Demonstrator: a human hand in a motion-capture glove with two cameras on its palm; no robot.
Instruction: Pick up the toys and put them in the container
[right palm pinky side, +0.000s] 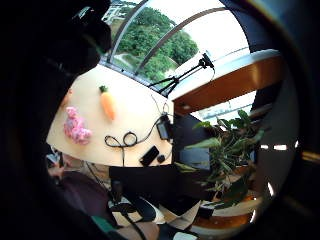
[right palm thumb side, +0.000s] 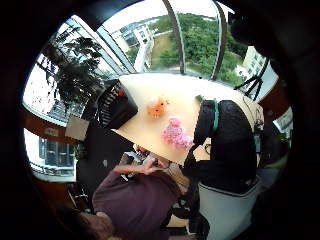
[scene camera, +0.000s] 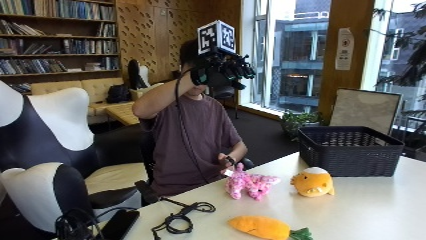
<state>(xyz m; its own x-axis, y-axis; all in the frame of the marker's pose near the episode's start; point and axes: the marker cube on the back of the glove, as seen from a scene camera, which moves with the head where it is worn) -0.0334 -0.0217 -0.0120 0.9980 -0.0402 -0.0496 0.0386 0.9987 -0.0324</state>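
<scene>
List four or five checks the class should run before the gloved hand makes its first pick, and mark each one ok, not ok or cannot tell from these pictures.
1. All toys reachable on the table: pink plush toy, orange round plush and carrot plush lie apart on the table. Ok.
2. Container ready: the black basket stands upright on the table behind the orange round plush. Ok.
3. Basket has room inside: interior hidden. Cannot tell.
4. Gloved right hand free: raised at head height, holding no toy. Ok.
5. Hand positioned over a toy: it is high above the table. Not ok.
6. Black cable clear of the toys: it lies apart from the carrot plush. Ok.
</scene>
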